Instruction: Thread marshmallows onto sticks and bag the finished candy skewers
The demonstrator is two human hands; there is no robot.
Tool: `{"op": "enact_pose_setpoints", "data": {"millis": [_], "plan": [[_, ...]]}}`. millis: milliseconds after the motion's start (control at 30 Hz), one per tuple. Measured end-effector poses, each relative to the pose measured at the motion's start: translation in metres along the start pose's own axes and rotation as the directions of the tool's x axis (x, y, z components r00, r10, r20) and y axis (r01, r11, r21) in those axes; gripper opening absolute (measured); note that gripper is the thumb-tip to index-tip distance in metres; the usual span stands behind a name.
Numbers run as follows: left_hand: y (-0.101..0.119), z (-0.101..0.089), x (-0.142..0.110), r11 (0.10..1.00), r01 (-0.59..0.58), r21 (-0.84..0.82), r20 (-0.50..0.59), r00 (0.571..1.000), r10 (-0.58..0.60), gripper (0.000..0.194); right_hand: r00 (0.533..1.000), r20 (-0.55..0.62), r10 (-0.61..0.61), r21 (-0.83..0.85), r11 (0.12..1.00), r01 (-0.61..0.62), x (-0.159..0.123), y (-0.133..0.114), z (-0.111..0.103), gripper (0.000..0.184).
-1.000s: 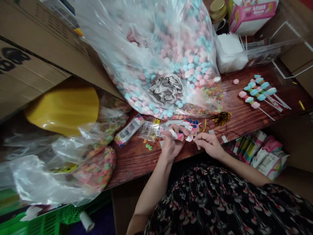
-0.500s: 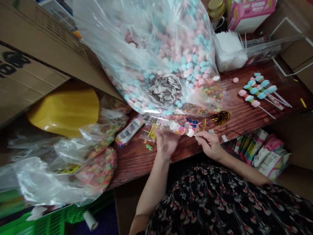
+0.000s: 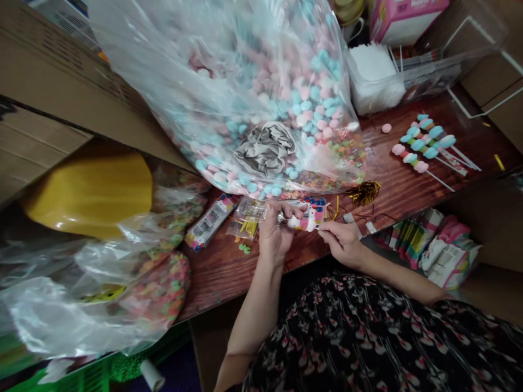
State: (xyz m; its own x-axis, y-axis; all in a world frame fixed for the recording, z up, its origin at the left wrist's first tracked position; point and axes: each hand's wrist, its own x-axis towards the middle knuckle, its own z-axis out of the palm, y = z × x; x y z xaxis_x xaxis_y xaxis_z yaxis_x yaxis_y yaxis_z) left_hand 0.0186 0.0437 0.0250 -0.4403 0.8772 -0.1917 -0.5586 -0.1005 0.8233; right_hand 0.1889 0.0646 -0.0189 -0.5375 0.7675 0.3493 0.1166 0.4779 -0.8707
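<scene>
1. Two bare hands meet at the counter's (image 3: 220, 277) near edge. The right hand (image 3: 343, 242) has its fingers pinched on the stick end of a candy skewer (image 3: 303, 223); the left hand (image 3: 274, 231) curls by its other end, though I can't tell whether those fingers grip it.
2. One big clear bag (image 3: 253, 71) crowds the far middle, with one gray scrunchie (image 3: 265, 148) on top. Brown cardboard (image 3: 81, 87) and a shiny yellow thing (image 3: 92, 190) hem in the left.
3. That bag holds pink, blue and white sweets, too many to count; a gummy bag (image 3: 159, 288) at near left bulges with colored gummies. At far right, one clear bin (image 3: 433, 76) holds a white stack (image 3: 376, 73).
4. At least three finished skewers (image 3: 425, 144) overlap on the right, beside one loose pink sweet (image 3: 386, 128). One gold tinsel tuft (image 3: 365, 192) lies nearer the hands.
</scene>
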Motion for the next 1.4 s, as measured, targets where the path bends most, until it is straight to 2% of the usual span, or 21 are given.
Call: {"op": "enact_pose_setpoints", "data": {"millis": [67,133,233,333,400,500,700,900,1067,1267,1400], "plan": [[-0.002,0.0,-0.002,1.0,0.012,-0.009,0.012,1.0,-0.012,0.047,0.986,0.105,0.128,0.09,0.986,-0.138,0.003,-0.002,-0.001,0.019],[-0.003,0.002,-0.003,0.999,0.03,-0.045,0.012,1.0,-0.029,0.048,0.977,0.161,0.138,0.088,0.984,-0.154,0.006,-0.004,-0.001,0.02],[-0.005,0.006,-0.003,0.992,0.047,-0.115,0.001,0.999,-0.047,0.05,0.989,0.141,-0.047,-0.112,0.992,0.063,0.009,-0.006,0.003,0.017],[-0.007,0.01,-0.002,0.989,0.067,-0.134,0.021,0.998,-0.065,0.051,0.965,0.165,-0.203,-0.281,0.928,0.244,0.014,-0.009,0.008,0.018],[-0.006,0.011,-0.001,0.987,0.078,-0.143,0.019,0.997,-0.076,0.049,0.962,0.163,-0.218,-0.277,0.926,0.257,0.019,-0.01,0.009,0.019],[0.0,0.007,0.001,0.981,0.056,-0.184,-0.047,0.997,-0.065,0.045,0.968,0.141,-0.208,-0.281,0.929,0.241,0.025,-0.01,0.006,0.019],[0.009,-0.001,0.005,0.952,0.04,-0.304,-0.176,0.98,-0.097,0.042,0.936,0.072,-0.345,-0.489,0.805,0.335,0.021,-0.008,0.003,0.021],[0.007,-0.009,0.015,0.941,-0.019,-0.339,-0.322,0.942,-0.097,0.05,0.925,0.129,-0.357,-0.453,0.808,0.376,0.017,-0.013,0.011,0.022],[0.006,-0.013,0.018,0.938,-0.047,-0.342,-0.39,0.915,-0.097,0.055,0.929,0.102,-0.356,-0.423,0.829,0.365,0.014,-0.012,0.016,0.018],[0.005,-0.001,0.009,0.946,-0.008,-0.323,-0.332,0.938,-0.105,0.053,0.93,0.099,-0.354,-0.369,0.855,0.365,0.017,-0.01,0.02,0.026],[0.005,-0.003,0.007,0.949,-0.012,-0.315,-0.306,0.948,-0.09,0.05,0.933,-0.005,-0.361,-0.339,0.878,0.338,0.021,-0.009,0.015,0.03]]}}
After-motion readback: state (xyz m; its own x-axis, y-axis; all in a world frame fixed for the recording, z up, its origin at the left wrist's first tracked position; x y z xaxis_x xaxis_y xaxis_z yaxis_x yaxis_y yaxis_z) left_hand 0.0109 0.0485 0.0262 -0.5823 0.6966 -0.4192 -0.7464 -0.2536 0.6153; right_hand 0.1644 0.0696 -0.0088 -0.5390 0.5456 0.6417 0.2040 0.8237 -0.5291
